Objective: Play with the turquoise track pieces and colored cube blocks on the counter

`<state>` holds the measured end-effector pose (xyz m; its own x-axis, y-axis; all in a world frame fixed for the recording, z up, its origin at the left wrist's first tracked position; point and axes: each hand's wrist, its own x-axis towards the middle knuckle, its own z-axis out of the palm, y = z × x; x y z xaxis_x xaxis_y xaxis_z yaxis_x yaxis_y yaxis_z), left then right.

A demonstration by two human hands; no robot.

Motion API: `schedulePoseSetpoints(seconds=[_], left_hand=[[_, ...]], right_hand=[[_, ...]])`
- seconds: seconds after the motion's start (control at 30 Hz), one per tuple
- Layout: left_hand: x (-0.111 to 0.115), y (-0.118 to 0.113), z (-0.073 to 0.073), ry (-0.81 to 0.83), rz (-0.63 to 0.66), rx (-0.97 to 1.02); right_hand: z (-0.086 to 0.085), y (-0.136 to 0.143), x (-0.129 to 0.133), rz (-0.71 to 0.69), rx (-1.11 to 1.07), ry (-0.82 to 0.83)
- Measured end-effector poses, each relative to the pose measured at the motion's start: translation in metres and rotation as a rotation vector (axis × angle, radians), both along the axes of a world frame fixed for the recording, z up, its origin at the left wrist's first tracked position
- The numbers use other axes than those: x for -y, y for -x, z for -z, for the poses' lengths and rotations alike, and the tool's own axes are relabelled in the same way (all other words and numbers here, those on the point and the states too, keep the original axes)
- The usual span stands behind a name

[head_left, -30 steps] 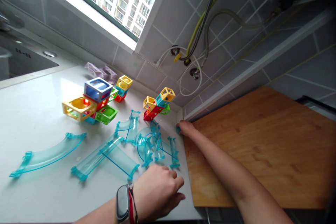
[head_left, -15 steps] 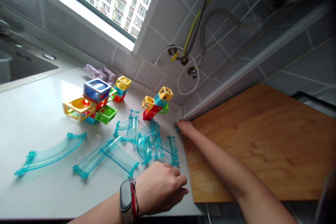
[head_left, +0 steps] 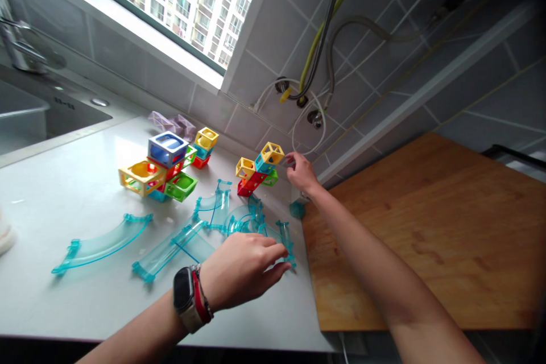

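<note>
My left hand [head_left: 244, 266], with a smart band at its wrist, hovers over clear teal track pieces [head_left: 173, 247]. Its fingers are bent, apart from the thumb, and nothing shows in them. My right hand [head_left: 302, 175] is by the back corner, just right of a small stack of coloured frame blocks [head_left: 253, 176]. Its fingers are partly spread, with no object visible in them; whether they touch the stack I cannot tell. Below that hand lies a small teal piece [head_left: 297, 210] beside the board. A curved teal track [head_left: 104, 244] rests apart at the left.
A larger block cluster [head_left: 166, 151], a short block tower [head_left: 203, 147] and lilac pieces [head_left: 170, 123] stand toward the wall. A wooden board [head_left: 418, 239] borders the counter at right. A sink [head_left: 51, 119] lies far left; cables [head_left: 315, 68] hang on the tiles.
My right hand has left the teal piece in the corner and risen toward the small block stack. My left hand has shifted up and left over the tracks. The view has swung slightly left.
</note>
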<state>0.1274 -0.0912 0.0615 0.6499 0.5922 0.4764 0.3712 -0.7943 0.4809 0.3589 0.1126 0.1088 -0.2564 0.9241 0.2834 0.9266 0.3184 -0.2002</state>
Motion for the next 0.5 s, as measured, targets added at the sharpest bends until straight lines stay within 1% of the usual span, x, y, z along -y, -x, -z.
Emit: schedulePoseSetpoints(seconds=[0.1, 0.13, 0.2, 0.27, 0.3, 0.37, 0.5], left_hand=[[-0.003, 0.002, 0.005, 0.000, -0.018, 0.022], [-0.004, 0.003, 0.006, 0.000, -0.023, 0.025], [-0.005, 0.002, 0.008, -0.001, -0.027, 0.025], [-0.005, 0.002, 0.008, -0.003, -0.024, 0.029], [-0.006, 0.002, 0.008, -0.005, -0.022, 0.033], [-0.006, 0.003, 0.008, -0.011, -0.026, 0.042], [-0.007, 0.005, 0.009, -0.027, -0.056, 0.042]], right_hand=[[0.003, 0.000, -0.004, -0.098, -0.144, 0.083], [0.004, 0.002, -0.005, -0.136, -0.241, 0.132], [0.009, 0.010, -0.007, -0.196, -0.507, 0.251], [0.014, 0.019, -0.008, -0.203, -0.770, 0.355], [0.016, 0.024, -0.008, -0.191, -0.845, 0.386], [0.019, 0.030, -0.007, -0.166, -0.910, 0.418], [0.021, 0.031, -0.006, -0.146, -0.921, 0.418]])
